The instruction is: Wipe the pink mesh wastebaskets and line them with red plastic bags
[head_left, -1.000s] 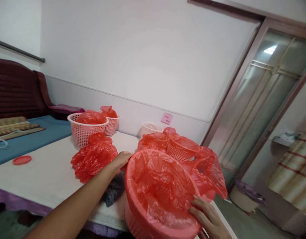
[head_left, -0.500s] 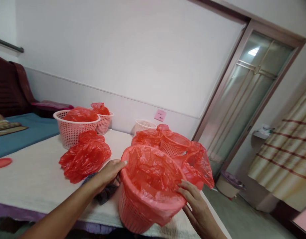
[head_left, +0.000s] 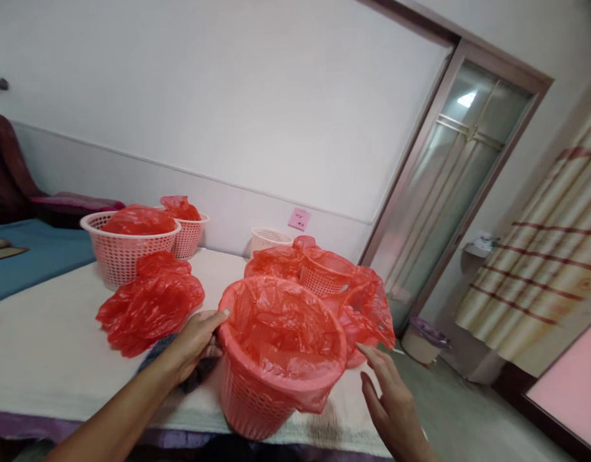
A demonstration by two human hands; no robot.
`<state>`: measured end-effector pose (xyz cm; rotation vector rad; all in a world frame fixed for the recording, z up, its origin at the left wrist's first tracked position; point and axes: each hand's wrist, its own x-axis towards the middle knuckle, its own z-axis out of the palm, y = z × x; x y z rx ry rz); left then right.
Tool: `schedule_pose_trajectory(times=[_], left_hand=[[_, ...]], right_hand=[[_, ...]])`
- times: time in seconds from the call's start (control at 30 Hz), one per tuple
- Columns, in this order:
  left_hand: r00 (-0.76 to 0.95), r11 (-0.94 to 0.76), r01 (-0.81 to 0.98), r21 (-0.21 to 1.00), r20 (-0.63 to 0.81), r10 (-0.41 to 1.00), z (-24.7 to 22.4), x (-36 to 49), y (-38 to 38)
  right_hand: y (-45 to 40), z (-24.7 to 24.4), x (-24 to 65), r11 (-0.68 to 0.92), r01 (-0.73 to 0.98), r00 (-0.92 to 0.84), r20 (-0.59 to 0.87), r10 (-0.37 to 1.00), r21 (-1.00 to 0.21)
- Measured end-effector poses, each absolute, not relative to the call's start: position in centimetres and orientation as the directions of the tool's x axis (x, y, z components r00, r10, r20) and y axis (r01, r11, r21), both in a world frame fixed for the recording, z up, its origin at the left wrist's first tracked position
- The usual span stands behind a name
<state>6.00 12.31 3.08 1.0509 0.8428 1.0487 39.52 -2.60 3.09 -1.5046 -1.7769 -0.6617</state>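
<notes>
White wall (head_left: 218,96) seen behind; a pink note (head_left: 299,219) is fixed low on it, and a glass door (head_left: 449,167) is set at right. Below, a table (head_left: 45,353) is covered in pale cloth.

Basket (head_left: 256,401), pink, is stood near the table's front edge and lined with a red liner (head_left: 285,327), which is folded over the rim. Its left rim is held by the left hand (head_left: 199,343), closed narrow with the thumb on top. Right hand (head_left: 389,398) is held wide, thumb and fingers parted, just beside the right rim; no contact is seen.

Basket's mouth is pointed up and partly toward the viewer. Long axis is near upright, the top leaned slightly to the right as seen.

Counted: five baskets in all. One is held; two pale baskets (head_left: 131,256) are placed at back left, each topped with red plastic; one white basket (head_left: 271,237) is set by the wall; one rear basket (head_left: 324,273) is partly ringed by red bags (head_left: 367,301), whose number cannot be told. One red heap (head_left: 153,305) is laid left of the held basket. One dark cloth (head_left: 155,353) is partly hidden by the left forearm. One bin (head_left: 423,340) is seen on the floor at right.
</notes>
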Motion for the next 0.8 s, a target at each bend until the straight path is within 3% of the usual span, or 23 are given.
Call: schedule_pose_trajectory(times=[0.1,0.23,0.33,0.53,0.67,0.8], left_hand=[[0.307,0.155,-0.271,0.95,-0.067,0.949,2.9,6.2,12.3],[0.306,0.178,-0.274,0.945,-0.09,0.948,3.2,6.3,12.1],[0.292,0.196,-0.27,0.943,-0.114,0.95,3.6,6.2,11.7],[0.272,0.184,-0.323,0.928,-0.095,0.958,3.6,7.0,9.2],[0.164,0.136,-0.438,0.889,-0.07,0.984,2.2,8.5,5.7],[0.148,0.188,-0.481,0.856,-0.132,0.98,0.4,9.5,1.9]], right_hand=[[-4.3,4.7,37.6,0.234,0.962,-0.018,0.827,0.562,-0.138],[-4.6,5.1,34.8,0.33,0.942,-0.264,0.731,0.629,0.057],[-3.4,3.5,34.4,0.315,0.945,-0.29,0.674,0.679,0.09],[-1.9,0.2,35.8,0.344,0.932,-0.135,0.769,0.625,-0.116],[-2.3,-1.5,37.5,0.306,0.926,-0.026,0.77,0.637,-0.222],[-3.8,-1.4,39.8,0.276,0.908,0.08,0.776,0.626,-0.315]])
